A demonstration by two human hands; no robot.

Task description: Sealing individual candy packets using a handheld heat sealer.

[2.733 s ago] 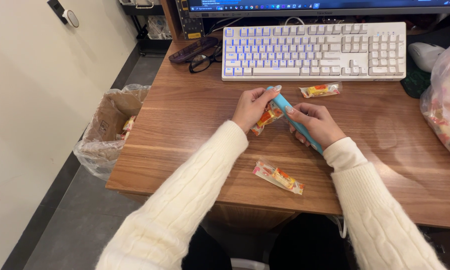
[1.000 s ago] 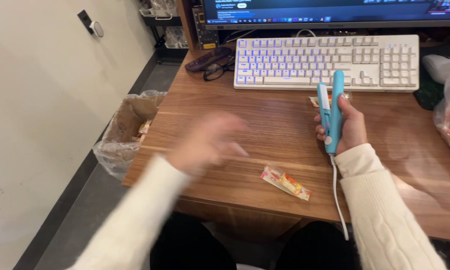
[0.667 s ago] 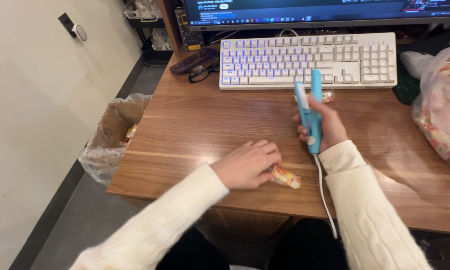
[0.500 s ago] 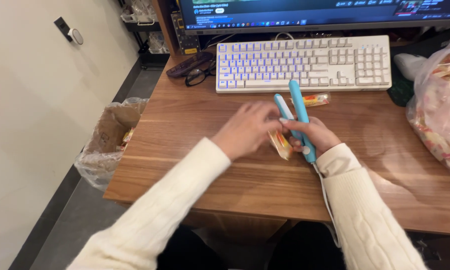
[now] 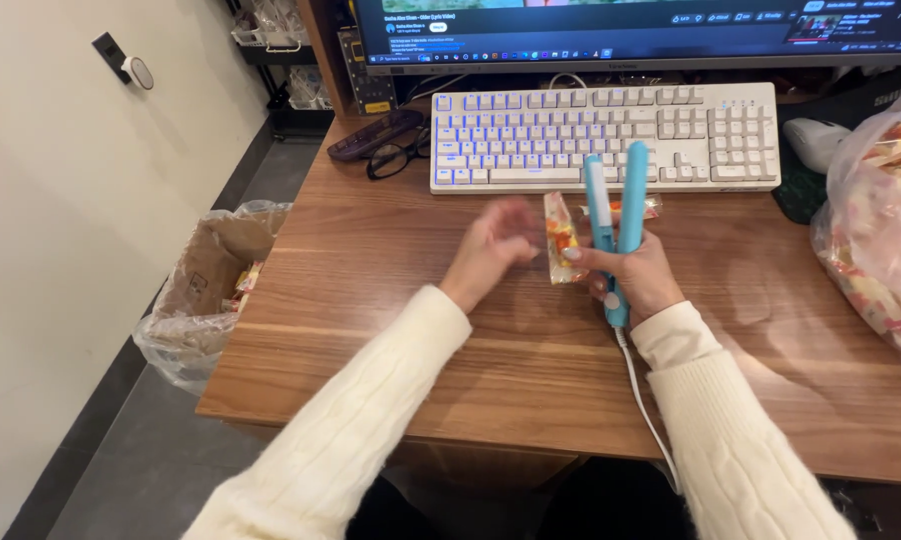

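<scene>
The right hand (image 5: 639, 278) grips a slim turquoise plastic heat sealer with two long arms (image 5: 616, 215) by its lower end, the fingers wrapped around the handle. Its two arms point away from the person, towards the white keyboard with blue lit keys (image 5: 611, 135), and they stand apart, so the tool is ready to receive something between them. A white cord (image 5: 643, 400) runs from the handle back over the edge of the brown wooden desk (image 5: 391, 340).

Just left of the tool, a small clear plastic packet with orange and yellow content (image 5: 559, 238) stands upright beside the nearer arm. The right thumb presses it against the tool, probably to keep it steady. The left hand (image 5: 493, 250) is blurred, just beside the packet; its fingers look loosely bent, but I cannot tell whether they touch or pinch it.

A second similar packet (image 5: 651, 207) lies behind the tool, near the keyboard. At the right edge a big transparent bag full of such packets (image 5: 886, 230) rests on the desk. On the floor at the left stands a bin lined with a plastic bag (image 5: 206, 290), within easy reach.
</scene>
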